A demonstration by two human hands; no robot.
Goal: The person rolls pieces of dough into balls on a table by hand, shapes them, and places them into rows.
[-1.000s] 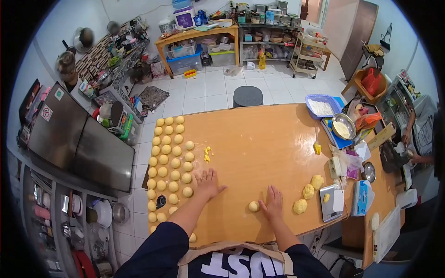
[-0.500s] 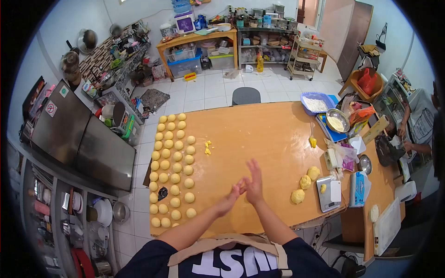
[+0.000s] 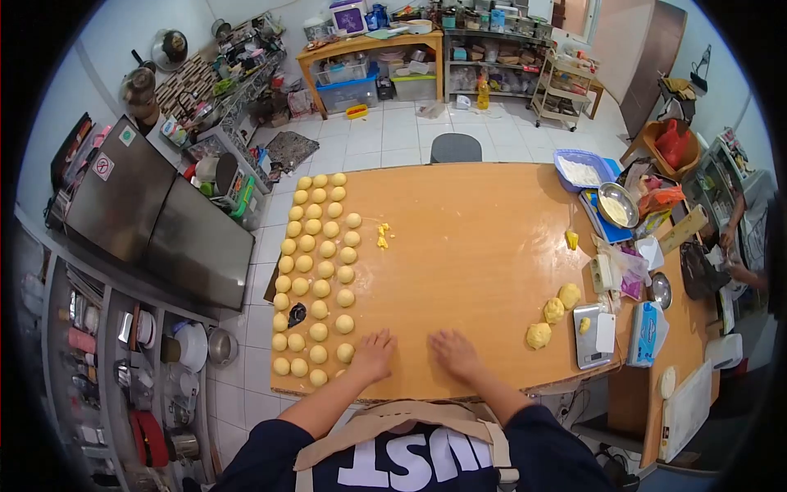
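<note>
My left hand (image 3: 375, 356) lies palm down on the wooden table (image 3: 459, 246), fingers spread, just right of the nearest dough balls (image 3: 345, 324). Also flat on the tabletop, nearer the middle of its front edge, is my right hand (image 3: 454, 354) with its fingers apart. Neither hand shows anything in it. Round pale dough balls stand in several columns along the left side, with a small dark object (image 3: 297, 313) among them. Yellow bits (image 3: 383, 236) lie beyond my left hand. Several rougher dough lumps (image 3: 539, 335) sit to the right, beside a scale (image 3: 592, 336).
At the right are a blue basin of white powder (image 3: 580, 170), a metal bowl (image 3: 617, 205), a brush (image 3: 571, 239), plastic bags and a tissue pack (image 3: 647, 334). A stool (image 3: 456, 148) stands behind the table. Another person's hands (image 3: 732, 254) show at the far right.
My hands were rubbing together over the table half a second ago; now they have parted and rest on it. The single dough ball by my right hand in the earliest frame no longer shows there.
</note>
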